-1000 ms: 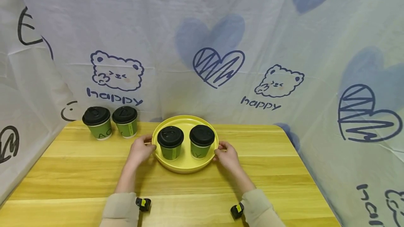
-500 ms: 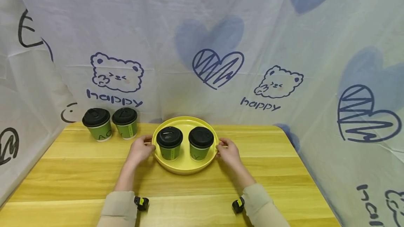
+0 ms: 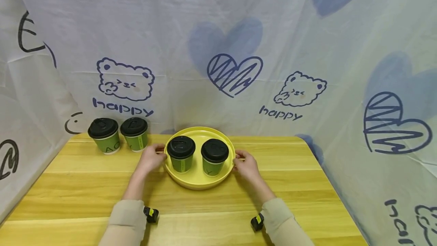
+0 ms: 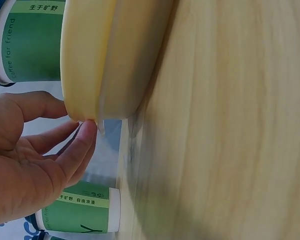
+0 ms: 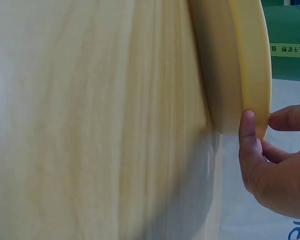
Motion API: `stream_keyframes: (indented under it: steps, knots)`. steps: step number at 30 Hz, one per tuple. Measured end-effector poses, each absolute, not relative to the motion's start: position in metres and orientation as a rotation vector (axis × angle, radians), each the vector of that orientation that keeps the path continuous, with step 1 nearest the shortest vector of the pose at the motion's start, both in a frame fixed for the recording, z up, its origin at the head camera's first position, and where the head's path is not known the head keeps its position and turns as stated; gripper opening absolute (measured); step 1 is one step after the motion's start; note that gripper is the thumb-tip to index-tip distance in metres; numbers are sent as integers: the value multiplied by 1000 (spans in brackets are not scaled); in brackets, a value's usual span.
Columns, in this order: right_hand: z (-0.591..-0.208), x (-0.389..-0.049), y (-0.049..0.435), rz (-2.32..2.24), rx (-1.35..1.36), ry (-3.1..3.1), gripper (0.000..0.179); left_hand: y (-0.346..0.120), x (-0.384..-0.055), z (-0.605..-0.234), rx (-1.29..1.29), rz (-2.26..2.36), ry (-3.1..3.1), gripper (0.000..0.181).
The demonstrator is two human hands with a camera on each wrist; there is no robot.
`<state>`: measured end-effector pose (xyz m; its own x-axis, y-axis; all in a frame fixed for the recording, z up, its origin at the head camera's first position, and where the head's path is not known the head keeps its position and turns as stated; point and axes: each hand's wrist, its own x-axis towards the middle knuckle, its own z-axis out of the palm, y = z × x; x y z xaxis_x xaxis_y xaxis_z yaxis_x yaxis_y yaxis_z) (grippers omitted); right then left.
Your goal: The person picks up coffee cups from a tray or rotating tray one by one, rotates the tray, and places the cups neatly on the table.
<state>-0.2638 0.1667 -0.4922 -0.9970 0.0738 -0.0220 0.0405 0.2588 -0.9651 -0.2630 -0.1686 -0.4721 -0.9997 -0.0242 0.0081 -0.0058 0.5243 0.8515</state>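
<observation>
Head view: on the tray (image 3: 197, 178), near the table's (image 3: 198, 217) far edge, the cups (image 3: 182, 163) have been shifted slightly leftward; steadier handling seems needed. Left wrist: the rim (image 4: 85, 75) is pinched by the left hand (image 4: 32, 165). Right wrist: likewise by the right hand (image 5: 280, 172).

A cup (image 4: 36, 47) reads "Coffee for friend"; the backdrop (image 3: 184, 41), "happy".

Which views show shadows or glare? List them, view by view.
Head: soft shadows along the inner sides of the left forearm and right forearm, pale sheen on the table between them; left wrist: dim shadow beside the yellow tray; right wrist: darker shadow below the tray, pale glare toward the picture's left edge.
</observation>
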Motion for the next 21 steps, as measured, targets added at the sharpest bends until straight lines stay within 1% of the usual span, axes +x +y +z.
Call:
stream_keyframes:
  steps: [7, 14, 21]
  knots:
    - [-494, -258, 165, 1909, -139, -2466, 46, -167, -258, -474, 37, -1526, -2707, 46]
    - [-490, -247, 163, 1958, -97, -2445, 49, -165, -250, -472, 68, -1552, -2724, 50]
    - [-496, -245, 161, 1994, -127, -2418, 49, -162, -245, -469, 110, -1583, -2728, 53]
